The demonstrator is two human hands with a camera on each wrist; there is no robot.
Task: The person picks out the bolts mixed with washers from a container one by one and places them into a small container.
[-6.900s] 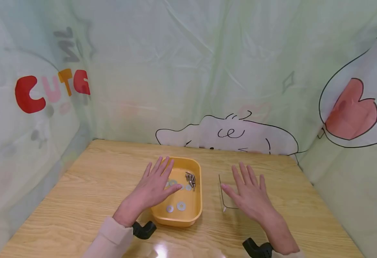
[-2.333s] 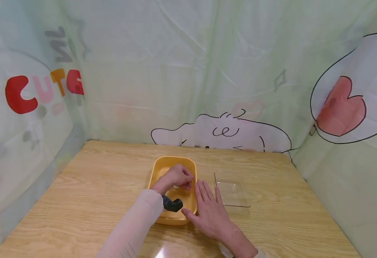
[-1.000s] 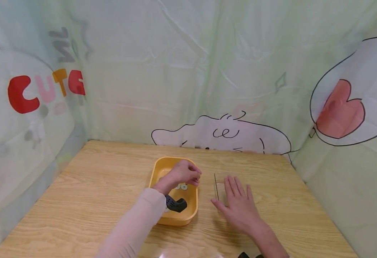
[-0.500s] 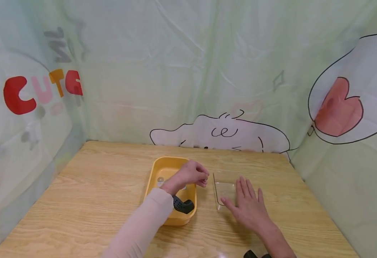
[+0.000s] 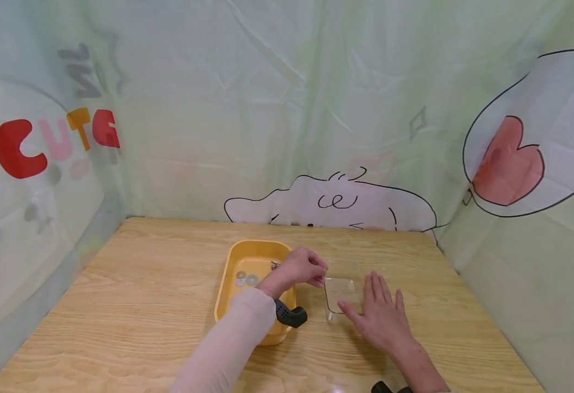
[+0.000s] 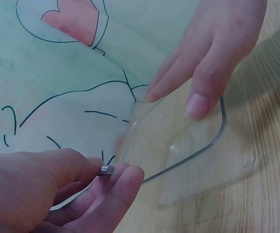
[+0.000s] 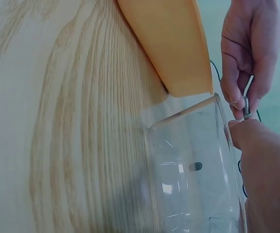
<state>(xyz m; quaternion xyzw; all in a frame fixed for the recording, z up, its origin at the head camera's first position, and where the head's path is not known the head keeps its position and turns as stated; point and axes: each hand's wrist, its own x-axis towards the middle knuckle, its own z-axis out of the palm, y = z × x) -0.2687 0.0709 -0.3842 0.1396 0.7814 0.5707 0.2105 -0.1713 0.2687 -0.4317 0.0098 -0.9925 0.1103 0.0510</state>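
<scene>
My left hand [image 5: 307, 267] pinches a small silver screw [image 6: 107, 169] between thumb and fingers, right at the left rim of a clear, open-topped container [image 5: 327, 305]. Most of the screw is hidden by the fingers; its metal end also shows in the right wrist view. My right hand [image 5: 385, 314], fingers straight, lies along the right side of the clear container. Under the left forearm stands a yellow tray [image 5: 222, 297], with several flat washers [image 5: 252, 280] on its floor. Part of a pile of screws [image 5: 274, 266] peeks out beside the left wrist.
Wood-grain table [image 5: 159, 284] extends around both containers. A printed curtain [image 5: 193, 136] rises behind the table and on both sides. The yellow tray and clear container stand side by side with a narrow gap between them.
The left hand has moved right, from over the yellow tray to the clear container's rim, carrying the screw. The right hand, earlier against the tray, has moved right to the clear container.
</scene>
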